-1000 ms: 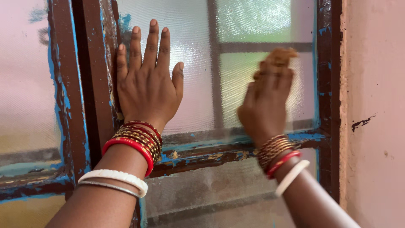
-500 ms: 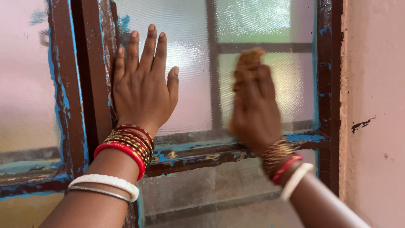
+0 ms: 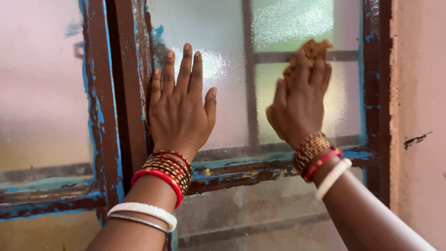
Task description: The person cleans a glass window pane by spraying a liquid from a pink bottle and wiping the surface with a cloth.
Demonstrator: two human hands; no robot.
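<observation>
Your left hand is flat and open on the frosted glass pane, while your right hand grips a brownish scrub pad under its fingertips, pressed against the same pane.

Red and gold bangles are worn on both wrists; below them, white bangles are seen toward 6 o'clock. No sleeves are worn.

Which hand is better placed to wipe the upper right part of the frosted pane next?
The right hand, probably. It already presses a brown rag against the frosted pane near that corner, while the left hand lies flat and empty by the brown window frame, apparently bracing it.
</observation>
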